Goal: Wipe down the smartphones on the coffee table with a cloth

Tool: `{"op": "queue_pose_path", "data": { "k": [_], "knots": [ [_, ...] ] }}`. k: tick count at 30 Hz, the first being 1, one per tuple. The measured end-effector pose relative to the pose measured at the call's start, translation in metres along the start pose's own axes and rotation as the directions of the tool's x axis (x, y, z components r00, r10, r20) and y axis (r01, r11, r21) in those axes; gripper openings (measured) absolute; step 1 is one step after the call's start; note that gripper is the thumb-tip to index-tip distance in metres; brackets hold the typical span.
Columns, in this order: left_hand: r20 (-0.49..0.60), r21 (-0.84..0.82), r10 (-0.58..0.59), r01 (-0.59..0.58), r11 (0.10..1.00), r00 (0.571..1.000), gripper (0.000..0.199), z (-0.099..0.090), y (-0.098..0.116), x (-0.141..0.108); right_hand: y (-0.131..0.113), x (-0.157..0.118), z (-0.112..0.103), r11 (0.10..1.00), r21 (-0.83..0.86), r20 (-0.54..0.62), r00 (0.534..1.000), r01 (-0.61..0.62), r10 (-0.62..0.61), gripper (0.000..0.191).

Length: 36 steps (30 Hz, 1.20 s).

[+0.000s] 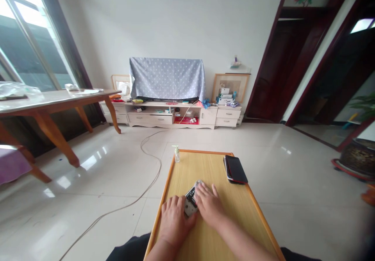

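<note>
Both my hands rest on a low wooden table with an orange edge. Between them is a small grey-and-black rectangular object, partly covered by my fingers, and I cannot tell exactly what it is. My left hand grips its lower left side. My right hand lies over its upper right side. A black smartphone lies on the table to the right of my hands, apart from them. At the far left corner stands a small clear pump bottle.
A thin cable runs across the tiled floor left of the low table. A long stone-topped table stands at the left. Ahead is a white cabinet holding assorted items, under a dotted cloth. Doorways lie to the right.
</note>
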<state>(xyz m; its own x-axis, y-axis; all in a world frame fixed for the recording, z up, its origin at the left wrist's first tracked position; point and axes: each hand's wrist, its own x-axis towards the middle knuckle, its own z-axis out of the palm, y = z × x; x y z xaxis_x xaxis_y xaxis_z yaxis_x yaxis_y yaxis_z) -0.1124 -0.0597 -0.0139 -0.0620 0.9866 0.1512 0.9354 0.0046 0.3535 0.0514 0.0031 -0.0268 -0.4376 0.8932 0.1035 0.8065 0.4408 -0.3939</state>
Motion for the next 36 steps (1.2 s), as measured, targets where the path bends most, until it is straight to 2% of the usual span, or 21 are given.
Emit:
{"op": "queue_pose_path", "data": {
  "k": [2,3,4,8,10,12,15,18,21,24,29,33,36],
  "knots": [
    [0.013,0.014,-0.018,0.018,1.0,1.0,0.043,-0.003,0.002,0.0,0.005,0.012,0.001,0.991,-0.041,-0.051,0.991,-0.126,0.124,0.058],
    [0.017,0.017,-0.025,0.025,1.0,1.0,0.043,-0.004,0.002,0.0,0.005,0.014,0.004,0.99,-0.05,-0.064,0.989,-0.136,0.132,0.059],
    [0.02,0.018,-0.03,0.029,0.999,0.999,0.042,-0.005,0.002,0.0,0.002,0.013,0.008,0.993,-0.049,-0.067,0.992,-0.107,0.104,0.059],
    [0.049,-0.009,-0.015,0.015,1.0,0.999,0.034,-0.006,-0.002,0.001,-0.014,-0.009,0.025,0.988,0.017,-0.019,0.988,0.153,-0.152,0.053],
    [0.048,-0.029,-0.008,0.009,1.0,0.999,0.034,-0.004,-0.005,0.001,-0.011,-0.015,0.026,0.982,0.016,-0.01,0.983,0.186,-0.186,0.051],
    [0.018,-0.042,-0.003,0.004,0.999,1.0,0.038,-0.002,-0.007,0.0,0.003,-0.011,0.023,0.994,-0.029,-0.029,0.994,0.108,-0.108,0.052],
    [-0.025,-0.053,0.002,-0.003,0.999,1.0,0.044,0.0,-0.009,-0.002,0.031,0.005,0.021,0.992,-0.07,-0.064,0.993,-0.109,0.104,0.054],
    [-0.025,-0.073,0.009,-0.011,0.997,1.0,0.043,-0.001,-0.01,-0.005,0.046,0.017,0.026,0.99,-0.009,-0.099,0.986,-0.139,0.137,0.055],
    [-0.018,-0.098,0.018,-0.02,0.995,1.0,0.042,-0.004,-0.011,-0.007,0.048,0.02,0.031,0.975,0.137,-0.132,0.973,-0.174,0.192,0.053],
    [-0.037,-0.106,0.013,-0.017,0.994,0.999,0.044,-0.007,-0.01,-0.009,0.049,0.025,0.029,0.895,0.354,-0.105,0.939,-0.273,0.328,0.051],
    [-0.065,-0.142,0.027,-0.036,0.989,0.997,0.049,-0.006,-0.012,-0.011,0.048,0.036,0.03,0.661,0.672,-0.092,0.848,-0.334,0.523,0.049],
    [-0.093,-0.168,0.033,-0.049,0.985,0.995,0.051,-0.003,-0.016,-0.013,0.044,0.036,0.03,0.507,0.803,-0.064,0.801,-0.313,0.595,0.043],
    [-0.113,-0.183,0.037,-0.057,0.981,0.993,0.05,-0.002,-0.018,-0.014,0.043,0.035,0.025,0.424,0.848,-0.007,0.794,-0.318,0.608,0.042]
  ]
}}
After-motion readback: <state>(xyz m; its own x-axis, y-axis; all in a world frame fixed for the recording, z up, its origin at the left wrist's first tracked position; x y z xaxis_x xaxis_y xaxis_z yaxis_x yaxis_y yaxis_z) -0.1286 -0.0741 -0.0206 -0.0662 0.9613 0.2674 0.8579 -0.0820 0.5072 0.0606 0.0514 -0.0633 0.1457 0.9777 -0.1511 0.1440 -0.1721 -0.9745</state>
